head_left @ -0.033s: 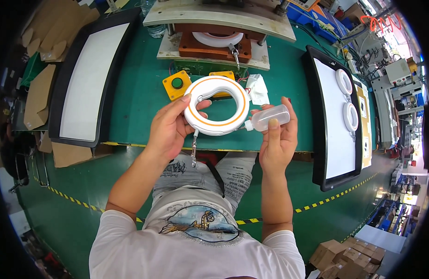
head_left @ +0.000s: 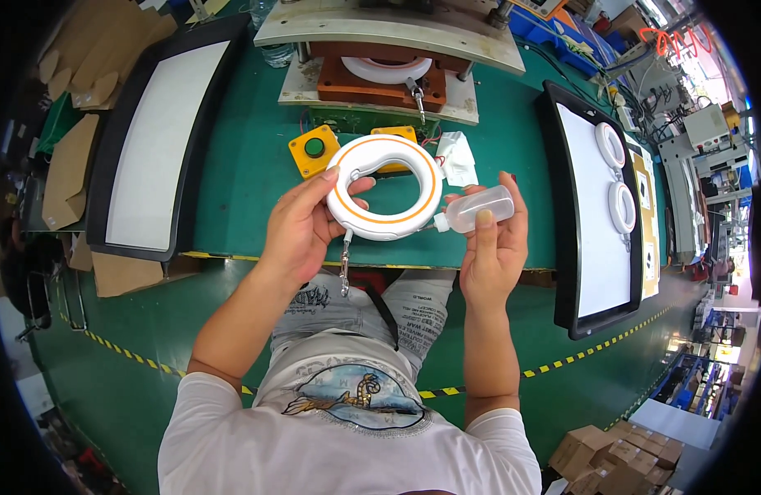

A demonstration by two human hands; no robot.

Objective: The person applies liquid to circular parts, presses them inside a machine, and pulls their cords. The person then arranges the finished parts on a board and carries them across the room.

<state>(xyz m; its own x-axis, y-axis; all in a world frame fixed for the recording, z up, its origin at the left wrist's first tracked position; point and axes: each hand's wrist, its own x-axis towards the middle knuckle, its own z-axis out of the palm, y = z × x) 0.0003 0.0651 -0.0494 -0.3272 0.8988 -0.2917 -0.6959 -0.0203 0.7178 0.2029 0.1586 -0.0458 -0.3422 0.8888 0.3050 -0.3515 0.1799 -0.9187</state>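
Observation:
My left hand (head_left: 300,221) grips the left side of a white ring-shaped device (head_left: 428,177) with an orange line around its face. A metal swivel clasp (head_left: 344,268) hangs from the ring's lower left. Between the fingers and thumb of my right hand (head_left: 497,252) lies a small translucent squeeze bottle (head_left: 482,208), tilted with its white cap toward the ring. The bottle's thin tip points at the ring's lower right edge; whether it touches, I cannot tell.
Ahead stands a metal press (head_left: 380,35) with another white ring (head_left: 389,72) in its brown block. Before it sit a yellow button box (head_left: 314,148) and a white packet (head_left: 457,157). A black-rimmed tray (head_left: 568,239) with two rings lies right, another tray (head_left: 162,148) left.

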